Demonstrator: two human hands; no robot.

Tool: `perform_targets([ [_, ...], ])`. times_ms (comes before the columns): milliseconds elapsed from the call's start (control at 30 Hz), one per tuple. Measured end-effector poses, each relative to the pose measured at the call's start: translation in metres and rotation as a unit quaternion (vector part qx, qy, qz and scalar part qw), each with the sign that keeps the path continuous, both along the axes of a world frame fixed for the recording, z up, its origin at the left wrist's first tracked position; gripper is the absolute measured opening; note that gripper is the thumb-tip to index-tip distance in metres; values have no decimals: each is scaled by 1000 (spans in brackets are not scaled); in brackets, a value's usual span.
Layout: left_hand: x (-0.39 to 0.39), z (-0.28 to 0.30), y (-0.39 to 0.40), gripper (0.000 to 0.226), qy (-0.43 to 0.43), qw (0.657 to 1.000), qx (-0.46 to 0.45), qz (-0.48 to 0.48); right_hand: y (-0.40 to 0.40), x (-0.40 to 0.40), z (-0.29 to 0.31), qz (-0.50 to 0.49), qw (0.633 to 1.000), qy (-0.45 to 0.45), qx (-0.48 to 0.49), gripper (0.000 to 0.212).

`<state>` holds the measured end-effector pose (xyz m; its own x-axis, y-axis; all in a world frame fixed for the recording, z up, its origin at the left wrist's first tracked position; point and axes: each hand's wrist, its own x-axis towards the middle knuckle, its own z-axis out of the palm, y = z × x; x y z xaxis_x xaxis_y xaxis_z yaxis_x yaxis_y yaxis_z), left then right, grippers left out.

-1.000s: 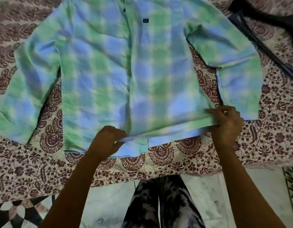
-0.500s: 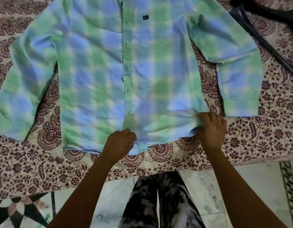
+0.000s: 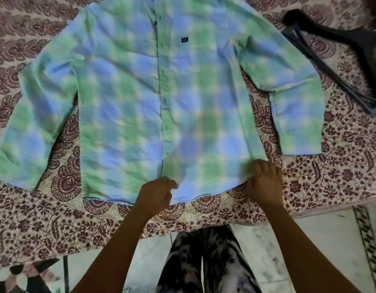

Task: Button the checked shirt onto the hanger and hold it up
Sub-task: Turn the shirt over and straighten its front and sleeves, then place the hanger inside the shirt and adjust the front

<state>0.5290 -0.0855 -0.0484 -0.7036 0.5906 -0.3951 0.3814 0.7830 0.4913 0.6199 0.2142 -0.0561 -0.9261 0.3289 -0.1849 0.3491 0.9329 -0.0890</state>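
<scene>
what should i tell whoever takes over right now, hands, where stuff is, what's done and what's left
Left hand: at the middle of the bottom hem, fingers curled; whether it actually pinches the cloth cannot be told.
Right hand: grips the hem near the shirt's right-side corner, cloth bunched under the fingers.
Checked shirt: lies flat, front up, on the patterned bedspread, sleeves spread; the placket looks closed, with dark buttons showing down it.
Hanger: black, on the bedspread off the far right, apart from the shirt.
Done: shirt laid out and smoothed.
Left: get the shirt onto the hanger, check the buttons, hold it up.
</scene>
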Motion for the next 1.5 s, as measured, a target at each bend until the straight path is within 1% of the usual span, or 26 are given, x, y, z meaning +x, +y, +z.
perform_targets([
  [67,-8,-2,5,37,41,999,-15,22,-5,-3,-3,46,998,6,-45,47],
  [100,-13,-2,7,43,42,998,-29,24,-7,-5,-5,58,996,-8,-62,46],
  [167,-22,-1,11,53,36,998,-59,-4,-9,-7,-5,49,995,-41,-79,39],
  [233,-28,0,14,55,2,996,-87,-22,-10,-11,-3,23,995,-65,-79,35],
  [300,-33,6,16,54,-50,992,-111,-19,-10,-17,3,18,994,-76,-76,35],
  [333,-36,10,17,52,-68,988,-137,-26,-10,-22,10,19,992,-86,-85,34],
  [367,-39,15,19,51,-76,985,-154,-33,-9,-27,14,22,990,-97,-97,32],
  [433,-47,29,22,51,-73,986,-146,-22,-8,-39,28,32,983,-127,-130,29],
  [467,-51,38,25,52,-69,989,-133,-4,-7,-44,37,24,981,-121,-147,31],
  [567,-64,62,39,53,-41,994,-95,33,-3,-60,58,-49,979,-39,-195,40],
  [700,-83,84,75,49,-17,998,-42,49,15,-77,78,-79,972,34,-219,36],
  [767,-97,92,104,49,-17,999,-17,40,34,-83,89,-99,969,57,-218,36],
  [900,-124,101,178,60,9,999,30,24,88,-92,91,-132,967,90,-200,31],
  [967,-138,100,224,63,13,999,37,10,122,-97,88,-151,964,95,-197,30],
  [1000,-142,100,230,64,13,999,38,7,124,-99,87,-151,962,100,-202,31],
  [1033,-150,97,264,65,15,999,37,-5,150,-101,83,-161,961,101,-201,32],
  [1133,-169,93,330,57,1,998,55,-15,197,-107,79,-187,954,108,-210,42],
  [1200,-181,90,378,56,-2,997,74,-32,232,-112,78,-212,951,105,-199,42],
  [1333,-214,74,484,45,48,994,56,-83,308,-132,67,-237,953,89,-168,46],
  [1400,-228,68,527,44,73,990,46,-108,336,-144,58,-244,955,85,-148,42],
  [1500,-246,49,578,45,105,984,13,-143,366,-161,39,-256,954,85,-131,48],
])
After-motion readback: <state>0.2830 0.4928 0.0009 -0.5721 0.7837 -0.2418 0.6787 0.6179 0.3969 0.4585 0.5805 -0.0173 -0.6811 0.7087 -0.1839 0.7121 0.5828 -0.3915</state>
